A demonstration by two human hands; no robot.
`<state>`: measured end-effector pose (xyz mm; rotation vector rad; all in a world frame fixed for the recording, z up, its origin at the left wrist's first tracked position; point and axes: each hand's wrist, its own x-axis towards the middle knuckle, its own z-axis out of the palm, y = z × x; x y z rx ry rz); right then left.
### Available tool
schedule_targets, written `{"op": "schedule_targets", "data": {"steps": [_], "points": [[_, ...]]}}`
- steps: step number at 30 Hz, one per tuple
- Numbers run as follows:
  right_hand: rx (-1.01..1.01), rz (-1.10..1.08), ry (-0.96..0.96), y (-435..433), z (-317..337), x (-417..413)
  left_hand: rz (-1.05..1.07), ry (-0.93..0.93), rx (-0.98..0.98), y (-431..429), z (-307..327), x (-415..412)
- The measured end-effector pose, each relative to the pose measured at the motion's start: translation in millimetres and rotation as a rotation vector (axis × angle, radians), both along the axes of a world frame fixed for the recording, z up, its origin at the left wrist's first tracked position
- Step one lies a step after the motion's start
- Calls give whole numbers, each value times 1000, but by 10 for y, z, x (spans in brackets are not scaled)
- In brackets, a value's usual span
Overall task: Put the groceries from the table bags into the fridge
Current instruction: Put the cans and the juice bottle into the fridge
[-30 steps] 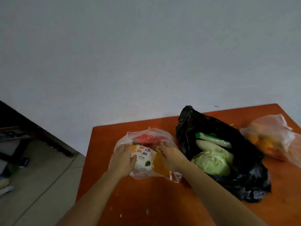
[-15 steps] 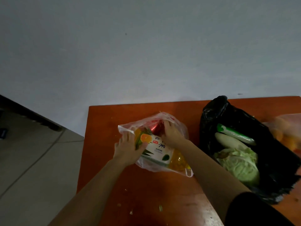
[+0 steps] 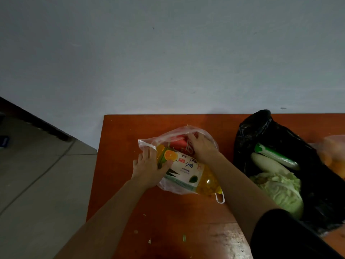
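Fingers (image 3: 147,156) of the left hand (image 3: 147,168) are gripping the one juice bottle (image 3: 186,170) lying inside the clear bag (image 3: 172,187) on the counter (image 3: 128,133), the right hand (image 3: 202,149) curling over the one red can (image 3: 177,143) behind.

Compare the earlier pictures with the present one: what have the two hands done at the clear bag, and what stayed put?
The right hand left the juice bottle and moved away from the person, further into the clear bag, curling over the red can. The left hand kept its grip on the bottle's end. The bottle, black bag and cabbage stayed where they were on the table.
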<state>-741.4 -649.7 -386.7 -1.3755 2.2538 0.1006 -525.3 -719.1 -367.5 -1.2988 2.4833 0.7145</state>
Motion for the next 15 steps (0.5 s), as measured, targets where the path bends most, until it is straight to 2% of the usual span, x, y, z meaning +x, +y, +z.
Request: {"op": "schedule_targets", "data": {"steps": [7, 12, 15], "points": [[-65, 52, -113, 93, 90, -26, -18, 7, -28, 27, -33, 42], [-192, -3, -217, 294, 558, -10, -28, -19, -22, 67, -31, 85], [-248, -33, -216, 511, 801, 93, -40, -43, -25, 65, -42, 68]]}}
